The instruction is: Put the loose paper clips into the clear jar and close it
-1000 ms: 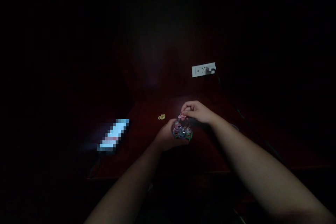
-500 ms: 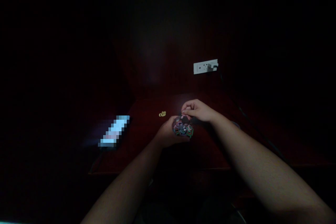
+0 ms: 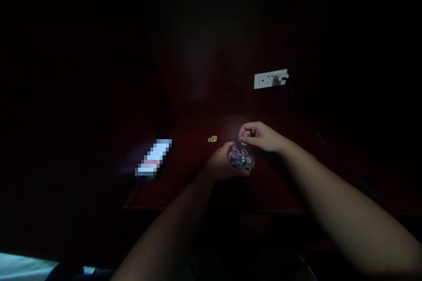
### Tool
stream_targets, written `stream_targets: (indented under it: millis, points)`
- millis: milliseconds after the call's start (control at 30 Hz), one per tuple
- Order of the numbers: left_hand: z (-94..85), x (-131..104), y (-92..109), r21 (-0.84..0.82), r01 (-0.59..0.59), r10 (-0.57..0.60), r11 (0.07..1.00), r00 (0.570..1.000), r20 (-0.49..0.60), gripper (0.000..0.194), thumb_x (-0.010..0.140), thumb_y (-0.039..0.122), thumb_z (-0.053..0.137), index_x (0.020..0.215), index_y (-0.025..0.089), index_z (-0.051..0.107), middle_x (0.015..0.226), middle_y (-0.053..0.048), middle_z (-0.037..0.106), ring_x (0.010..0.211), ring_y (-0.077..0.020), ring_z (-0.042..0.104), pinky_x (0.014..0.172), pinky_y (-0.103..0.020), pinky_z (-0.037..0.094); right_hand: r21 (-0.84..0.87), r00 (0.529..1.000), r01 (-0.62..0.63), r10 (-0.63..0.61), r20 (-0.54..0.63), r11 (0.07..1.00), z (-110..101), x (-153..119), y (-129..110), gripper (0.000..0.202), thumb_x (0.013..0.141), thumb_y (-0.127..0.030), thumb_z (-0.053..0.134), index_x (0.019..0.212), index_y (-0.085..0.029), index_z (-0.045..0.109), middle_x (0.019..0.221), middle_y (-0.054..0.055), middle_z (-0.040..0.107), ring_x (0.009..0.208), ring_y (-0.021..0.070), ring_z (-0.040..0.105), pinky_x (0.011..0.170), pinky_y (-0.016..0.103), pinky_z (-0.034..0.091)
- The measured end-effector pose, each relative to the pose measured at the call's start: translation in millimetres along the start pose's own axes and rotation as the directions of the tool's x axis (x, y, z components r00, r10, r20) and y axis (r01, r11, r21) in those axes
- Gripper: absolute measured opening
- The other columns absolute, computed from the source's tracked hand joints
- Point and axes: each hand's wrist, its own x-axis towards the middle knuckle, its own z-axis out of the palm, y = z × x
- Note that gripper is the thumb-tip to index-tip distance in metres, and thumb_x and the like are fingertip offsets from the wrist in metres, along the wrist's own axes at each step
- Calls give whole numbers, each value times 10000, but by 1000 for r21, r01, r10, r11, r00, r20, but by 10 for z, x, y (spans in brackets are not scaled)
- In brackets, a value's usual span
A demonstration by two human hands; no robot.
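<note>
A clear container full of small coloured rings sits in my left hand, whose fingers wrap round its left side and underneath. Just above its top edge, my right hand is pinched, with a small pale piece between thumb and forefinger; what it is cannot be made out. A little cluster of yellow rings lies on the dark red table, to the left of and beyond the container.
A lit phone lies at the table's left side, its screen blurred out. On the back wall is a white socket with a plug in it; a dark cable runs down the right side. Pale fabric shows at the bottom left.
The whole view has shifted, so things appear further right. My right hand has risen slightly from the container's opening with the small pale piece; my left hand still holds the container.
</note>
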Motion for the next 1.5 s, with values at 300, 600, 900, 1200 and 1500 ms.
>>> stream_targets:
  millis: [300, 600, 900, 1200, 1500]
  points:
    - [19, -40, -35, 106, 32, -28, 994, 999, -45, 897, 407, 589, 740, 1177, 240, 441, 1094, -78, 555, 1006, -267, 531, 860, -411, 440, -178, 987, 39, -66, -148, 983, 83, -20, -49, 289, 777, -445, 511, 803, -175, 611, 692, 28, 578, 596, 127, 504, 529, 249, 386]
    - [25, -147, -3, 84, -37, 45, 996, 995, -89, 879, 425, 552, 758, 1175, 233, 430, 1109, -81, 560, 1024, -277, 515, 895, -408, 407, -213, 839, -182, 39, -542, 960, 3, 37, 507, 290, 762, -457, 513, 886, -196, 534, 716, 28, 524, 579, 132, 475, 524, 268, 390]
    - [-368, -601, -127, 48, 102, -92, 994, 980, -179, 874, 394, 453, 805, 1157, 253, 428, 1113, -80, 556, 1021, -302, 509, 853, -420, 406, -721, 982, -28, -117, -151, 692, 410, 467, 594, 669, 679, -552, 585, 1212, -167, 463, 1109, 130, 522, 1036, 271, 484, 890, 399, 384]
    - [-411, -634, -151, 24, 108, -101, 994, 972, -210, 824, 412, 409, 812, 1133, 254, 443, 1123, -66, 556, 1030, -289, 511, 856, -415, 404, -773, 997, 33, -72, -17, 633, 732, 967, 531, 454, 752, -504, 542, 1093, -210, 601, 980, 100, 537, 958, 219, 487, 862, 327, 364]
    - [-448, -648, -110, 23, 105, -99, 994, 978, -185, 821, 434, 387, 812, 1153, 254, 439, 1136, -58, 554, 1045, -260, 511, 852, -390, 424, -830, 996, -84, 15, -91, 551, 772, 952, 481, 224, 824, -351, 489, 813, -171, 623, 862, 83, 621, 787, 174, 579, 685, 251, 386]
